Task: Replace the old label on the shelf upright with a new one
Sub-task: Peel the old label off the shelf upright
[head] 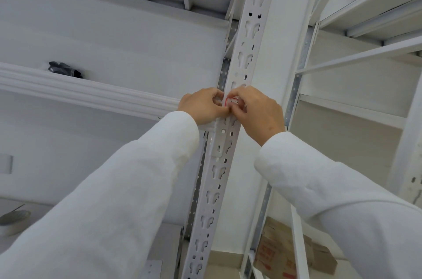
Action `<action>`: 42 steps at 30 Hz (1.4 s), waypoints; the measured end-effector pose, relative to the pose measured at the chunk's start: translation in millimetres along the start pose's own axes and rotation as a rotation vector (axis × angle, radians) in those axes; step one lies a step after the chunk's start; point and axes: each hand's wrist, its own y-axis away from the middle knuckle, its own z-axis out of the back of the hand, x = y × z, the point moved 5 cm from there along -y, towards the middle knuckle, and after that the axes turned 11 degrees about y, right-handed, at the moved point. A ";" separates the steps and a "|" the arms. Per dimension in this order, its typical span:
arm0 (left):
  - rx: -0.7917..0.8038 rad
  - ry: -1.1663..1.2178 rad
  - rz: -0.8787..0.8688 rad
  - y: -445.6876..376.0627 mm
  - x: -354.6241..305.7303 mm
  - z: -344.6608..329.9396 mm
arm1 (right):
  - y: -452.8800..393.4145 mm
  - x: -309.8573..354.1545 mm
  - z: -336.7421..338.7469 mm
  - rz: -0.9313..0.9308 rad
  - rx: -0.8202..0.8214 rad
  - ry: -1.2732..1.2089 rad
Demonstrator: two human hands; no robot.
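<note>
White sleeves [127, 189] fill the near field, both arms reaching up to the perforated shelf upright [242, 50]. Left hand [202, 105] and right hand [258, 111] meet at the post's front face, fingers curled, pinching the edges of a small red-bordered label [231, 103]. Label sits on the upright just above the junction with the horizontal shelf beam [91, 91]; most of it is hidden behind fingertips. Cannot tell whether this is the old label coming off or the new one going on, nor whether its back is stuck down.

Risks, as judgement: if peeling, pulling too fast or at a steep angle could tear the label and leave residue on the paint. If applying, it lies over keyhole slots, so unsupported patches may wrinkle or lift; a skewed first contact would set it crooked. Overhead reach gives poor sightline.

Elsewhere: dark bundle [65, 69] on the upper left shelf, cardboard boxes [287, 253] low right, tape roll [12, 219] at left edge.
</note>
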 end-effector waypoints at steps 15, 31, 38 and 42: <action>0.013 -0.001 0.020 4.8 -2.0 -0.2 | -5.5 4.2 2.3 -0.040 0.096 0.003; 0.009 -0.010 0.020 3.1 -1.5 0.3 | -5.3 3.2 5.5 0.030 0.049 0.069; 0.008 -0.007 0.022 4.5 -1.0 -1.0 | -3.1 2.9 1.4 0.016 0.091 0.039; 0.008 -0.007 0.016 3.2 -1.3 0.0 | -1.3 1.2 1.3 0.030 0.048 0.037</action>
